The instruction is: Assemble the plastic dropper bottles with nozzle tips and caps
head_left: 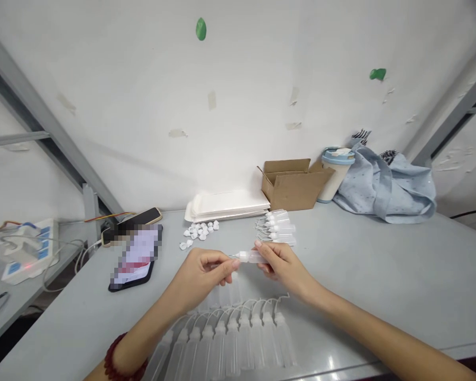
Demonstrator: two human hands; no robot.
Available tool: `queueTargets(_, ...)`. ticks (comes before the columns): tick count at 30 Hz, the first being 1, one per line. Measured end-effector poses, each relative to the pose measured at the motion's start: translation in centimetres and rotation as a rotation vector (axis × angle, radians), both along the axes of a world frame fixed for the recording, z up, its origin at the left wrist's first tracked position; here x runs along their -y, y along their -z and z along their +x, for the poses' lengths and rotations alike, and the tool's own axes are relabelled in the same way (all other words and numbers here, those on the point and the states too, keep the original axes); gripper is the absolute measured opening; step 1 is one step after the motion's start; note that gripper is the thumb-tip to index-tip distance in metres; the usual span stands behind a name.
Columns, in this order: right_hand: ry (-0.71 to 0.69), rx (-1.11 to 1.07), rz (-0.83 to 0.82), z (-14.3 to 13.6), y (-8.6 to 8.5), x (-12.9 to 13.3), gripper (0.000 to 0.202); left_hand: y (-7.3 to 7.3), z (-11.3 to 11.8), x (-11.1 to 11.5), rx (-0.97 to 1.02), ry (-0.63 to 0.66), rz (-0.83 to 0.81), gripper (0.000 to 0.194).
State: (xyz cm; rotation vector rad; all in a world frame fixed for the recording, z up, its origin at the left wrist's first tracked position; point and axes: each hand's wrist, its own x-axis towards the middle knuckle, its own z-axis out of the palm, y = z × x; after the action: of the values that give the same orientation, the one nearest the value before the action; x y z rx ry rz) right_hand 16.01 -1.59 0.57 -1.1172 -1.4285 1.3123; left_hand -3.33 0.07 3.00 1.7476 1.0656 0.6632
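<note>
A small translucent squeeze bottle [254, 256] lies level between my hands, its thin tip pointing left. My right hand [280, 264] is closed around its body with thumb and fingers. At the tip, the thumb and forefinger of my left hand [206, 272] pinch together; the fingers partly hide it. Below my hands lies a row of clear bottles [232, 344] with long curved spouts, and more bottles lie behind it, partly covered by my left hand. Small white caps [200, 230] are heaped beyond my left hand. Several small bottles with thin tips [280, 228] lie beyond my right hand.
White flat packs [230, 203] and an open cardboard box [293, 190] stand against the wall. A lidded cup [335, 177] and a light blue bag [388, 185] are at back right. Two phones, one being a lit phone [137, 259], and a power strip [35, 254] are left.
</note>
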Motion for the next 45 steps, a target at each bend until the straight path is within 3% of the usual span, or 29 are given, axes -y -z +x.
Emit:
queueTargets(8, -0.071, -0.028, -0.007, 0.0, 0.5, 0.2, 0.034, 0.6, 0.3, 0.0, 0.007, 0.125, -0.097, 0.045)
queueTargets(16, -0.099, 0.104, 0.181, 0.4, 0.4, 0.7, 0.027, 0.7, 0.2, -0.1, 0.212, 0.027, -0.271, 0.036)
queueTargets(20, -0.029, 0.185, 0.258, 0.4, 0.7, 0.7, 0.026, 0.6, 0.3, 0.0, 0.208, 0.027, -0.225, 0.035)
queueTargets(27, -0.004, 0.122, 0.181, 0.2, 0.9, 0.4, 0.037, 0.3, 0.8, 0.5, 0.167, -0.034, -0.154, 0.021)
queueTargets(32, 0.015, 0.133, 0.172, 0.2, 0.8, 0.5, 0.037, 0.8, 0.6, 0.3, 0.176, 0.060, -0.279, 0.032)
queueTargets(35, 0.015, 0.202, 0.265, 0.2, 0.5, 0.6, 0.032, 1.0, 0.4, 0.1, 0.207, 0.092, -0.394, 0.036)
queueTargets(41, 0.066, 0.386, 0.678, 0.4, 0.7, 0.6, 0.019, 0.6, 0.2, 0.2, 0.276, 0.078, -0.508, 0.041)
queueTargets(45, 0.129, 0.447, 0.756, 0.6, 1.0, 0.5, 0.018, 0.2, 0.0, 0.1, 0.253, 0.073, -0.509, 0.042)
